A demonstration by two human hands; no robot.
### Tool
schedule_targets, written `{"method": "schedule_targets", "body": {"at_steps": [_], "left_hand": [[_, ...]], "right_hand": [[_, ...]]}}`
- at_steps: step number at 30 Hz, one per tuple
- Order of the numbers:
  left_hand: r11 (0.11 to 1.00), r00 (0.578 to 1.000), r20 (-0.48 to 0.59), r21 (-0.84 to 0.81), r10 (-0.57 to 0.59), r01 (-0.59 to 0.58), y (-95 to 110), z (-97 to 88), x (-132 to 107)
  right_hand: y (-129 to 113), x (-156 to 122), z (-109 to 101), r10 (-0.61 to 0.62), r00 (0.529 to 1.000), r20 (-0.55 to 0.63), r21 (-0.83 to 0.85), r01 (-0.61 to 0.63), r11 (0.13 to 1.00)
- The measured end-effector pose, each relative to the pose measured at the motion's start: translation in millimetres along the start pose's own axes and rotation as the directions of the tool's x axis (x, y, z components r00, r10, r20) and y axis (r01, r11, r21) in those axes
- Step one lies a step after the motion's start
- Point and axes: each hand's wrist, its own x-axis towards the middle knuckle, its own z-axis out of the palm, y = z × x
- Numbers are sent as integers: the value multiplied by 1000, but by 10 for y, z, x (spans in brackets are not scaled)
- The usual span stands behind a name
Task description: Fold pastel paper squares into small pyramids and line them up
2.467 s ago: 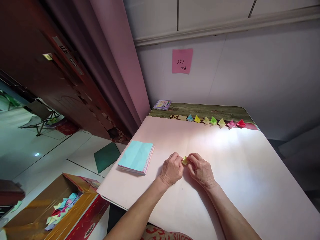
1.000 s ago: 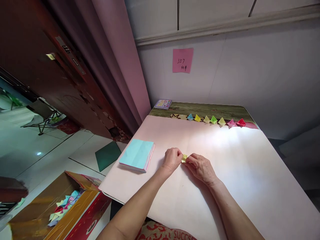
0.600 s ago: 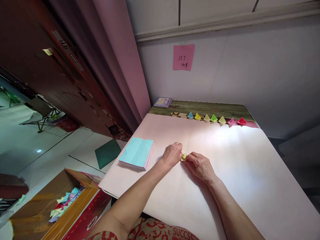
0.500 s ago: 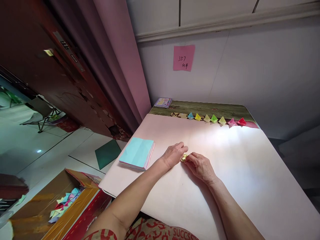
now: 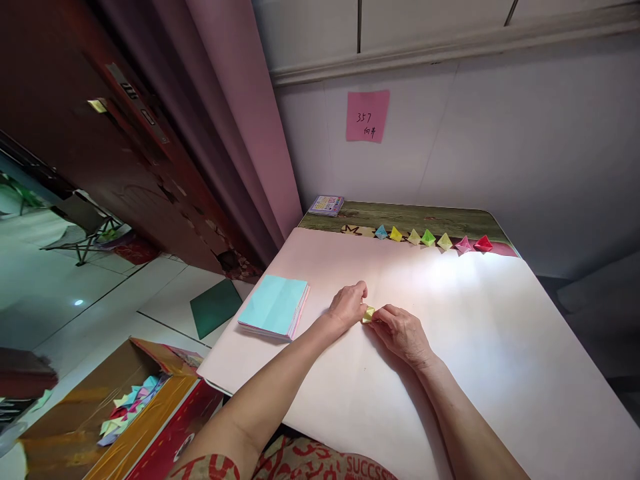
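- Left hand [image 5: 349, 305] curled, fingertips pinching the small yellow folded paper [image 5: 369, 315] from its left side.
- Right hand [image 5: 401, 332] closed on the same piece from the right, pressing it against the pink table sheet [image 5: 450, 347].
- The paper sits right between both hands, touching each.
- Stack of coloured sheets [image 5: 274, 307], light blue on top, lies near the left hand, further left.
- Row of folded paper shapes [image 5: 430, 239] lines up well beyond the hands, by the wall.
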Motion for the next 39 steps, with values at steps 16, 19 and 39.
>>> {"method": "schedule_targets", "body": {"at_steps": [16,19,39], "left_hand": [[991,972,226,131,-57,28,225,-70,138],[996,971,234,92,-40,19,168,-112,120],[993,969,232,-59,-87,104,95,-142,93]], "right_hand": [[-1,-15,42,-14,1000,14,-40,15,999],[-7,-12,64,0,1000,11,-29,0,1000],[-17,-12,70,-16,999,-38,-20,15,1000]]}}
